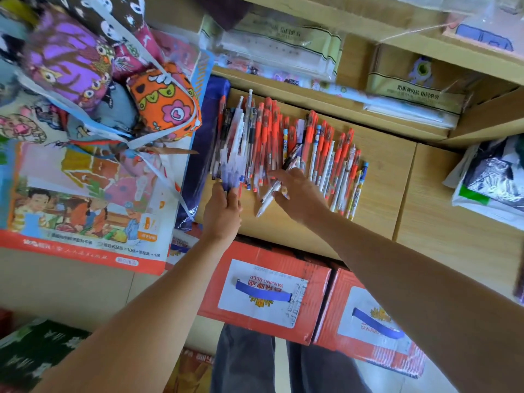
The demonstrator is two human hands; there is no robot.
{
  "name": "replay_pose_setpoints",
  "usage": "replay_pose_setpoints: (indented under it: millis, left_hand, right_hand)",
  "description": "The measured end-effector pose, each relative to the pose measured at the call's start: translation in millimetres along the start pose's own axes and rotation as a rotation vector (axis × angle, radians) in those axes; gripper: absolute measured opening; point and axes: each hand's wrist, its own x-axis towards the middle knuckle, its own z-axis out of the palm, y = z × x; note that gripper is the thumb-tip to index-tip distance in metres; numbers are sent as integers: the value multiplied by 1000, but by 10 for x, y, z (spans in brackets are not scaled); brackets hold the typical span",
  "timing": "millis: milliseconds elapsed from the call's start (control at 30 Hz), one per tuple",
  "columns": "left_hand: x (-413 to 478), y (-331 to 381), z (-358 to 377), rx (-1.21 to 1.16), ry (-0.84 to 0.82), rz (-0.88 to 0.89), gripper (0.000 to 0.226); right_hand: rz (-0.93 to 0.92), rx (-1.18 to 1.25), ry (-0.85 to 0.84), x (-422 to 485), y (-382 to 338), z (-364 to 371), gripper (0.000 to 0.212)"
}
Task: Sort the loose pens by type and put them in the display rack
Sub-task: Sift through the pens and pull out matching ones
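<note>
**Entry: loose pens (283, 143), sorting in hand.**

Location: we find the stock lying flat on the wooden worktop (382, 165), fanned side by side with tips pointing far. No display rack can be made out, so we judge that nothing has been racked yet.

Progress: we put the task at the grouping stage, partly done.
- The blue-capped bundle (231, 163) is gathered at the left edge of the spread and blurred by motion.
- The orange-barrelled pens (265, 131) lie together in the middle.
- The mixed row (337, 165) to the right has orange and white printed barrels interleaved and is not yet separated.
- A white pen (265, 201) lies askew at the near side, and a black pen (293, 156) lies slanted across the others. We count both as strays.

Still to do, as we judge it, is splitting the right-hand row, placing the strays and moving everything to the rack.

Hands: the left hand (222, 211) has its fingers curled about the near ends of the blue-capped bundle. The right hand (297, 194) reaches over the white pen with its fingertips at the black pen. We cannot tell whether it pinches either.

Condition: the barrels are slim, capped and numerous, and we judge them likely to roll.

Adjacent: red cartons (263, 290) sit below the near edge, and patterned pouches (167, 100) are at the left.
</note>
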Motion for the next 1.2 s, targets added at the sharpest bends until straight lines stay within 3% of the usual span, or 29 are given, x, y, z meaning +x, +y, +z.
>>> replay_pose_setpoints:
  millis: [333,500,633,733,833,1000,1200]
  left_hand:
    - [63,-72,-37,1,-15,30,22]
    - [43,5,-59,-127,-45,-31,21]
    - [15,41,-147,-15,-6,14,14]
    - [11,31,-230,62,94,40,13]
    - [48,-6,-264,75,110,22,13]
    - [113,-76,-254,-45,54,27,23]
    - [125,-91,-250,-42,55,36,22]
  right_hand:
    - [55,18,153,16,291,-99,14]
    - [86,46,181,67,224,-104,21]
    - [54,185,271,103,97,-84,19]
    - [-52,169,221,166,-89,-127,44]
    - [-198,-26,137,269,-292,-140,65]
    - [-147,-289,40,345,-324,-102,65]
    - [-63,-223,125,239,-166,-194,48]
